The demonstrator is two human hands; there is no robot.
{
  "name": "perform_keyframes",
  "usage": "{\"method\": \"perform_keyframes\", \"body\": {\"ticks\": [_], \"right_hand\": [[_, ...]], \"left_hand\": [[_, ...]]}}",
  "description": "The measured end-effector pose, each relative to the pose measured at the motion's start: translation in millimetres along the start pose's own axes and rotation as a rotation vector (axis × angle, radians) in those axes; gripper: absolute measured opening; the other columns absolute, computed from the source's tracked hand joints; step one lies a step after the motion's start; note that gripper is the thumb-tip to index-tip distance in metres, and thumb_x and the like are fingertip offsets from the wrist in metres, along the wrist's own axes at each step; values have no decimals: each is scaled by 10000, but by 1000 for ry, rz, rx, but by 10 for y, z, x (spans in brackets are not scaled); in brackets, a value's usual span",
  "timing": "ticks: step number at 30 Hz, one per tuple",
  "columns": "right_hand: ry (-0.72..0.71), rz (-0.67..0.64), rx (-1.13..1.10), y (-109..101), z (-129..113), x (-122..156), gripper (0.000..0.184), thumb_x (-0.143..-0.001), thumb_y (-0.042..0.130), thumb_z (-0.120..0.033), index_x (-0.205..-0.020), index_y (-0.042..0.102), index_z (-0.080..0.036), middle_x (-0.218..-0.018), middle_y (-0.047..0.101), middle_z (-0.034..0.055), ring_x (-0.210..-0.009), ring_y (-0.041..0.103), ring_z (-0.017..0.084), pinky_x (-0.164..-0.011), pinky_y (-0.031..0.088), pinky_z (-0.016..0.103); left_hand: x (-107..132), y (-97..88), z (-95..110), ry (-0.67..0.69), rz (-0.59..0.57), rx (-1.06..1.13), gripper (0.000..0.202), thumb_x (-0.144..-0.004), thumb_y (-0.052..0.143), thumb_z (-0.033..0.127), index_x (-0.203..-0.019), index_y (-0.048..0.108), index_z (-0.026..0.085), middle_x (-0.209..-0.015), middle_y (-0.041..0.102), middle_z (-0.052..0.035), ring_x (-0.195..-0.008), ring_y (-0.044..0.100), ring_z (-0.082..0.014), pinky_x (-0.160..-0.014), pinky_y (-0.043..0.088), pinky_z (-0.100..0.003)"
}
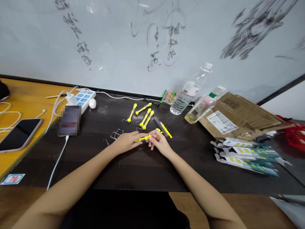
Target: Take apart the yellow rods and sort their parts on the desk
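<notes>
Low over the front half of the dark table, my left hand (126, 142) is closed round the left end of a yellow spring scale (142, 138). The fingers of my right hand (160, 143) pinch its other end. Just beyond my hands lie several more yellow spring scales (149, 119) with wire hooks. Loose wire hooks (116, 133) rest by my left hand. A clear tube (160, 125) and a thin yellow strip (166, 130) lie beyond my right hand; another yellow piece is partly hidden behind its fingers.
A water bottle (187, 97), a second bottle (202, 108) and a cardboard box (231, 117) stand at the back right. Flattened cartons (247, 156) lie before the box. To the left are a power strip (87, 98), a phone (69, 121) on a cable and another phone (17, 135).
</notes>
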State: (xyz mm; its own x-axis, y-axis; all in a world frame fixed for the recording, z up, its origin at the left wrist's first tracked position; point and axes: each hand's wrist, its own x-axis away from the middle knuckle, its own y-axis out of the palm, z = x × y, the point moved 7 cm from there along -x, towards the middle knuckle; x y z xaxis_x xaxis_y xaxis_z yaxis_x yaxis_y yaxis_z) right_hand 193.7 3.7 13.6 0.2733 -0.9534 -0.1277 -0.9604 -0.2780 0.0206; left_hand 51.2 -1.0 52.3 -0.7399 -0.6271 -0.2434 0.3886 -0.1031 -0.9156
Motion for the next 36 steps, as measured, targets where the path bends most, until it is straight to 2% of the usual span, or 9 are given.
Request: {"method": "perform_keyframes", "body": {"ticks": [7, 15, 23, 27, 30, 33, 36], "right_hand": [[26, 41, -3, -68, -37, -2, 326, -763, 667, -412, -931, 507, -183, -687, 618, -19, -474, 548, 78, -367, 468, 179], [103, 107, -85, -114, -50, 14, 313, -768, 652, -425, -921, 529, -181, -660, 619, -19, -476, 554, 87, -370, 477, 188], [127, 75, -124, -68, -42, 28, 281, -795, 614, -406, -938, 521, -183, -668, 638, -11, -472, 543, 84, -365, 454, 177], [114, 58, -83, -54, -34, 24, 287, -804, 594, -424, -947, 503, -192, -673, 624, -17, -449, 513, 80, -369, 432, 187], [4, 81, 71, -60, -119, 51, 265, -810, 583, -417, -947, 504, -204, -663, 568, -34, -436, 460, 73, -382, 393, 197], [-150, 88, 441, -19, -258, 107, 177, -819, 579, -338, -936, 557, -207, -604, 461, -51, -459, 392, 76, -444, 348, 213], [-172, 15, 715, 59, -281, 130, 117, -815, 560, -265, -913, 576, -203, -582, 426, -54, -479, 375, 86, -491, 322, 227]], "left_hand": [[8, -21, -6, 10, 17, 6, 396, -931, 445, 342, -1326, 445, 316, -972, 594, -8, -772, 608, -121, -695, 456, -208], [25, -47, -33, -7, 41, 10, 413, -911, 436, 298, -1324, 436, 295, -1082, 615, -17, -867, 621, -140, -743, 464, -226], [23, 28, 9, 64, -14, -48, 349, -867, 482, 290, -1212, 540, 279, -928, 636, -8, -900, 600, -169, -766, 455, -261], [36, 77, -2, 75, -33, -96, 325, -850, 502, 265, -1169, 567, 266, -967, 589, -21, -899, 588, -170, -750, 454, -261], [35, 86, -28, 50, -40, -113, 336, -832, 528, 256, -1166, 564, 259, -1001, 569, -26, -916, 581, -175, -771, 450, -269], [26, 81, -38, 28, -51, -122, 342, -828, 550, 291, -1167, 557, 249, -1007, 565, -31, -926, 577, -186, -781, 448, -280], [20, 80, -41, 14, -60, -122, 322, -834, 550, 315, -1148, 565, 245, -999, 569, -31, -925, 575, -192, -782, 446, -287]]}}
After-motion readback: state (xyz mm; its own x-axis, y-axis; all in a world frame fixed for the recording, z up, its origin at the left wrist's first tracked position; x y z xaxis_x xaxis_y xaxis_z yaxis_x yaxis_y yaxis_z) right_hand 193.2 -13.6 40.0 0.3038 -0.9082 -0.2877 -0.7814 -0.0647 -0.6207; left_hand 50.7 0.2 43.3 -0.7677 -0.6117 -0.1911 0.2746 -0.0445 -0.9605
